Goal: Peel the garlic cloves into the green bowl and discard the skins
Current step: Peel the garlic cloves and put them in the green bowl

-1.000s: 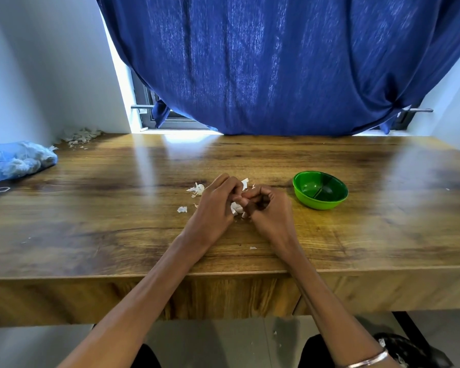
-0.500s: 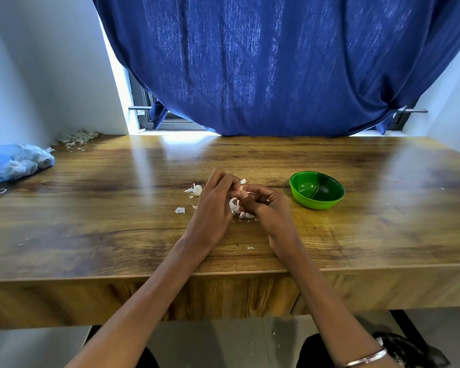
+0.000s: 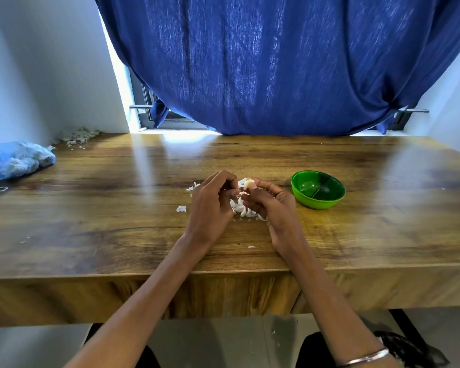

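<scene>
My right hand (image 3: 272, 208) pinches a pale garlic clove (image 3: 248, 184) at its fingertips, lifted just above the table. Close to its left, my left hand (image 3: 210, 205) has its fingers curled and pinches a thin bit of skin at the fingertips. Between and under the hands lies a small heap of white garlic pieces and skins (image 3: 241, 208). The green bowl (image 3: 318, 189) stands to the right of my right hand; it looks empty.
Loose skin flakes (image 3: 181, 209) lie left of my hands on the wooden table (image 3: 91, 208). A blue bag (image 3: 14, 160) sits at the far left, with a pile of old skins (image 3: 79, 135) in the back corner. A blue curtain hangs behind.
My hands have drawn slightly apart. The right hand has raised the clove into view at its fingertips, with the skin coming away toward the left hand.
</scene>
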